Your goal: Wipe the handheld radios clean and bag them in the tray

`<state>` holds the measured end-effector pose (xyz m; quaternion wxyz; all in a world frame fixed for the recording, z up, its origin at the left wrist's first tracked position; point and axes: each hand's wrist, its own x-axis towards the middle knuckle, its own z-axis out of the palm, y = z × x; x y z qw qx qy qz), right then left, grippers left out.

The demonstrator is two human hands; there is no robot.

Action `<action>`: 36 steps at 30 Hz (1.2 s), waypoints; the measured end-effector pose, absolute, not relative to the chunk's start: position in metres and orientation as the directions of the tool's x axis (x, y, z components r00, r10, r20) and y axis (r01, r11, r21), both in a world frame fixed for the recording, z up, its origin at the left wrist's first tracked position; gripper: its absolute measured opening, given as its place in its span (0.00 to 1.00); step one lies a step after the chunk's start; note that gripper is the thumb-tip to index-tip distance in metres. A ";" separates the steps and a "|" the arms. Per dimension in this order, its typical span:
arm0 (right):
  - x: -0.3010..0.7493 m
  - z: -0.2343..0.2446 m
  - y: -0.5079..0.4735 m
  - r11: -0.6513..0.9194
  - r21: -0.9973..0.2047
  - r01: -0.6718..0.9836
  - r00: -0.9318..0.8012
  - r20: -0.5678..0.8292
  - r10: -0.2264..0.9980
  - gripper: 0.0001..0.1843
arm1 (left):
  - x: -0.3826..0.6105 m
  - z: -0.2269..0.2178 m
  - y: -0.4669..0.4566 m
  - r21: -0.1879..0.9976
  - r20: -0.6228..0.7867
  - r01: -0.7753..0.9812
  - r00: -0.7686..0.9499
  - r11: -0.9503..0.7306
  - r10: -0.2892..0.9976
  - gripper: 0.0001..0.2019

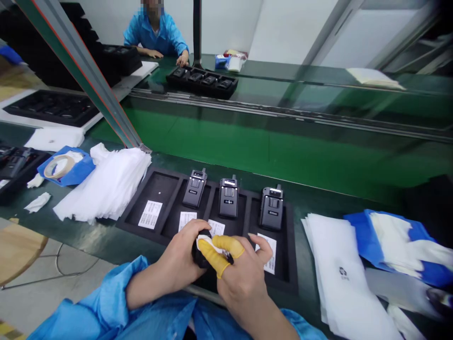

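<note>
Dark green workbench [85, 238], right under the person's hands. Nearest: blue sleeves [106, 293]. Left hand [180, 259] closed around a black device [200, 255], mostly hidden by the fingers; exact model can't be told. Right hand [244, 274], yellow finger cots [214, 259] on two digits, pinches a white cloth [202, 240] against the device's upper end. Device sits between both hands, over the front of a black four-compartment tray [292, 255].

Just beyond the hands, tray compartments: leftmost has only a barcode label sheet [150, 215]; the other three each have a label sheet plus a black Riton handheld radio, namely left radio [193, 192], middle radio [228, 200], right radio [272, 210]. All three lie with lettering up, antennas away from the hands.

Right of right hand: white bag stack [345, 269], then a blue bin [361, 238] of white cloths. Left of left hand: white sheet stack [113, 182], blue box [83, 171] with tape roll [56, 166].

Far past the hands: green bench, loaded black tray [215, 92], co-worker in blue [155, 35], one hand at that tray.
</note>
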<state>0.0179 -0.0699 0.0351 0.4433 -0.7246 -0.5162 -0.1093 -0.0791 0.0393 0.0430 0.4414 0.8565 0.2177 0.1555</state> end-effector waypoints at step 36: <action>0.047 0.044 -0.079 -0.121 -0.363 0.924 0.342 0.640 0.688 0.22 | -0.079 0.039 0.037 0.837 0.093 0.221 0.843 -0.500 0.530 0.26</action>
